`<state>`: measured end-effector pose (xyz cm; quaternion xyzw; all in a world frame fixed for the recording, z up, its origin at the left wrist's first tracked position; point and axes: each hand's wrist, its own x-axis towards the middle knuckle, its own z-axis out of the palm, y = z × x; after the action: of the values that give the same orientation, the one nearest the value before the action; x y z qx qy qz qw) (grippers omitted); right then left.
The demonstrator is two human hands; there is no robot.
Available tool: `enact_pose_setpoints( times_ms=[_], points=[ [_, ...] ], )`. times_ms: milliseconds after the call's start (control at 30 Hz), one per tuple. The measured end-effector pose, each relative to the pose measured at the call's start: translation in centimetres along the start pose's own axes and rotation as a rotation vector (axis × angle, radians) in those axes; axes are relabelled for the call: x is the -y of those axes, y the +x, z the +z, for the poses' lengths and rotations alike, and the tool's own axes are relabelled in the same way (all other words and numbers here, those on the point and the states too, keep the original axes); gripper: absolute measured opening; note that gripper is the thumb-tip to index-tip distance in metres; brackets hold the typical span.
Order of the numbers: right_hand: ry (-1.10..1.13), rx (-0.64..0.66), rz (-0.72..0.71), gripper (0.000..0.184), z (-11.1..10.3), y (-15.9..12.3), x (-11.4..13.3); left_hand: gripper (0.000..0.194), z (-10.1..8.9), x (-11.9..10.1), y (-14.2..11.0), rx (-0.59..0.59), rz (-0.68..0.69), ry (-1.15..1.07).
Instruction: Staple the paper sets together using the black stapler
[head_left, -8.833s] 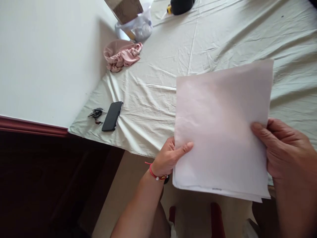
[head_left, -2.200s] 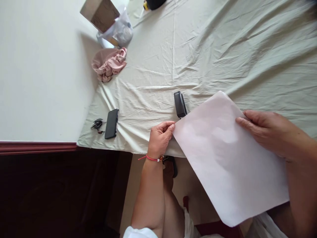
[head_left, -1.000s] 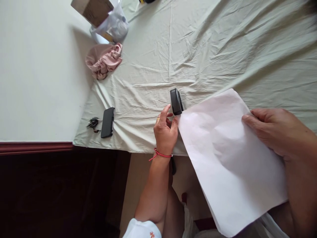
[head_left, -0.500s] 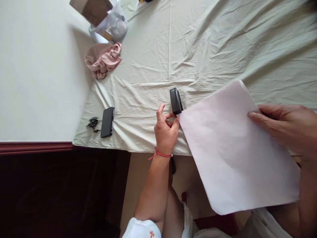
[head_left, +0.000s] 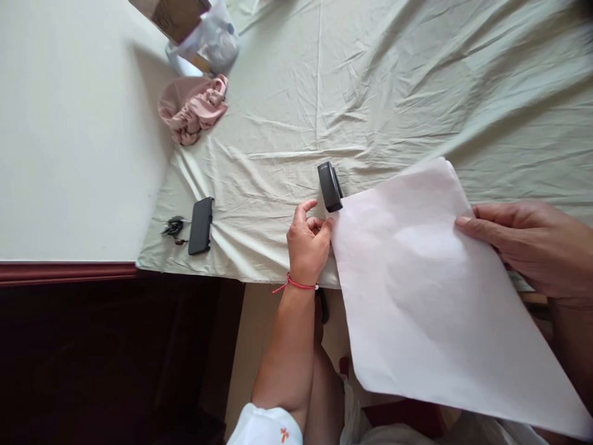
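Item 1: paper sheets (head_left: 417, 266), white, unprinted on visible face, approx. a few layers at the far R corner. Loc.: overhanging the near edge of the desk (head_left: 393, 93); far part above the desk top, near part out past the edge, tilted.

Item 2: stapler (head_left: 328, 185), blk., on desk, a bit in from near edge. Paper's far L corner meets its near end; can't tell if between its jaws or just under.

Item 3: R hand (head_left: 528, 244), at paper's R edge. Grip: pinching paper, thumb on top, fingers beneath.

Item 4: L hand (head_left: 308, 244), over near edge of desk, just below stapler. Thumb tip at paper's L edge, one finger raised, others curled; can't tell whether grip pinches paper. Wrist w/ red cord bracelet (head_left: 301, 284); white sleeve (head_left: 269, 426), orange motif.

Misc., desk, near L corner: phone (head_left: 201, 227), blk.; keys (head_left: 173, 227), just L of phone.

Misc., desk, L edge, farther back, by wall (head_left: 69, 123): pink fabric (head_left: 193, 111), crumpled; plastic bag (head_left: 217, 46), translucent, beyond it; cardboard box (head_left: 178, 15), brn., partly out of view.

Covering: cloth (head_left: 269, 179), pale grn.-grey, wrinkled.
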<state>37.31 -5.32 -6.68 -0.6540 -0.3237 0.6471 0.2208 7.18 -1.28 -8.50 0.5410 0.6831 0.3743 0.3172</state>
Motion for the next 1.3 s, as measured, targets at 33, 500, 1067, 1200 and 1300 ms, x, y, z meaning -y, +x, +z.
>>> enact_pose_setpoints(
  times_ms=[33,500,1067,1200,1300],
  points=[
    [-0.03,0.009,0.0,0.054,-0.3,0.2,-0.1,0.041,0.1,0.0,0.0,0.009,-0.002,-0.003],
    [-0.13,0.008,0.006,0.05,-0.8,0.5,-0.3,0.058,-0.1,0.4,-0.5,-0.187,0.603,0.332],
    [-0.111,-0.011,0.048,0.053,-1.5,0.9,-1.0,0.061,0.2,-0.1,-0.7,-0.193,0.531,0.389],
    [-0.12,-0.005,0.039,0.053,-1.6,0.9,-1.0,0.059,0.5,0.1,-0.9,-0.18,0.52,0.422],
    [-0.112,0.014,0.031,0.054,-1.4,0.9,-0.7,0.061,0.7,0.3,-1.0,-0.16,0.485,0.453]
  ],
)
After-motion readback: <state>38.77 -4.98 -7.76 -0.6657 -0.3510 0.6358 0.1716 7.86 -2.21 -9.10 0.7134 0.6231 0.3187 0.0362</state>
